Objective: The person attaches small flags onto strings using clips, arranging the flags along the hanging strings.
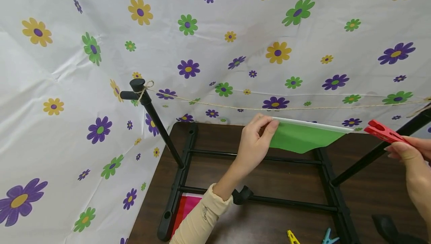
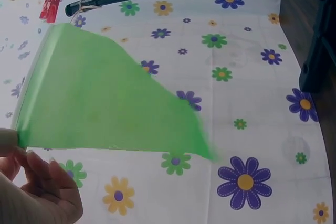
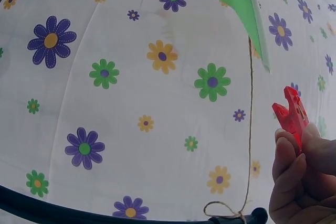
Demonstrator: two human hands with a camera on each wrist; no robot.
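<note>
String (image 1: 235,107) runs right from a black post (image 1: 163,131). The left hand (image 1: 253,141) pinches one corner of a green flag (image 1: 303,135) — the rest sticks out right of its fingers. Farther right, the right hand (image 1: 415,171) pinches a red clothespin (image 1: 385,131) — its tip pokes left past the fingers, near the flag but apart.

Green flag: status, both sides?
Left grip pinching green flag by one end. Right grip holding red clothespin, apart from flag. Flag not clipped to string. No obstruction seen between clothespin and flag.
</note>
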